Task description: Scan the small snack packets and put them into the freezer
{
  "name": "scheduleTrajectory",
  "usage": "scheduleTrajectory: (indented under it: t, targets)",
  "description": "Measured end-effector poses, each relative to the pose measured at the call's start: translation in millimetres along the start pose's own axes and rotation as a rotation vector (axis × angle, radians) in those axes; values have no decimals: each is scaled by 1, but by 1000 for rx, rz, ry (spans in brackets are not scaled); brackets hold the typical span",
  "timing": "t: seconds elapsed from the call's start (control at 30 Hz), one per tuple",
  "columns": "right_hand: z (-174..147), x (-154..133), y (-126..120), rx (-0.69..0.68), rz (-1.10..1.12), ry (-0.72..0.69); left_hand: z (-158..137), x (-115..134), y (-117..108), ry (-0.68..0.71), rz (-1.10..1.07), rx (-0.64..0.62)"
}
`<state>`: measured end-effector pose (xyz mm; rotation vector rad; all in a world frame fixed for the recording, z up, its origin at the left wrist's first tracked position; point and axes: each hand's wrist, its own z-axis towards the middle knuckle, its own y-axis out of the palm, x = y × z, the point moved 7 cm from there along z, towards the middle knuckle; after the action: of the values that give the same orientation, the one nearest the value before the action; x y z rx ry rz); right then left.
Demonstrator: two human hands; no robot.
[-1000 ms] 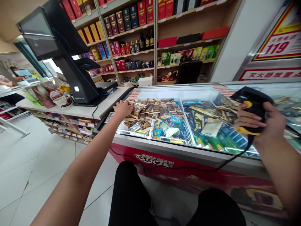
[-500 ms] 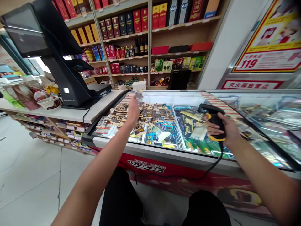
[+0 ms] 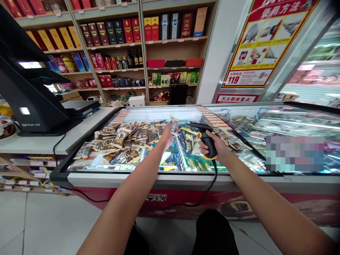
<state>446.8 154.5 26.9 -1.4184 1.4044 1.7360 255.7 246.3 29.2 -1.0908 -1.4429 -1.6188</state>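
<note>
My left hand (image 3: 166, 137) is closed on a small snack packet (image 3: 174, 125), held up over the glass top of the chest freezer (image 3: 106, 176). In my right hand (image 3: 214, 145) is a black and yellow barcode scanner (image 3: 208, 141), its head pointing left toward the packet, a short gap between them. The scanner's cord (image 3: 212, 184) hangs down over the freezer's front. Left of my left hand lies a spread pile of similar brown and clear packets (image 3: 124, 136). More packets (image 3: 231, 138) lie to the right, beyond the scanner.
A checkout terminal (image 3: 29, 81) stands on the white counter (image 3: 77, 131) at left. Behind the freezer, shelves (image 3: 143, 46) hold boxes and bottles. A red and yellow fire notice (image 3: 255, 49) hangs on the right wall. Wire baskets of colourful bags (image 3: 170, 157) show inside the freezer.
My view has turned to the right. My left hand has brought the packet rightward, close to the scanner's head. The scanner stays in my right hand.
</note>
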Motion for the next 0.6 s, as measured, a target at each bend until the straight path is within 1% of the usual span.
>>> scheduleTrajectory:
  t: [0.1, 0.23, 0.4, 0.47, 0.6]
  targets:
    - [-1, -5, 1, 6, 29, -30, 0, -8, -6, 38, 127, -59]
    - [-4, -10, 2, 1, 44, -53, -1, -11, -10, 81, 265, -72]
    - [-3, -7, -1, 28, 31, -37, -5, -10, -6, 146, 479, -88]
    - [-2, -7, -1, 27, 32, -38, -6, -11, -3, 162, 527, -99]
    - [-4, -8, 0, 15, 27, -50, -6, -11, 0, 197, 556, -112]
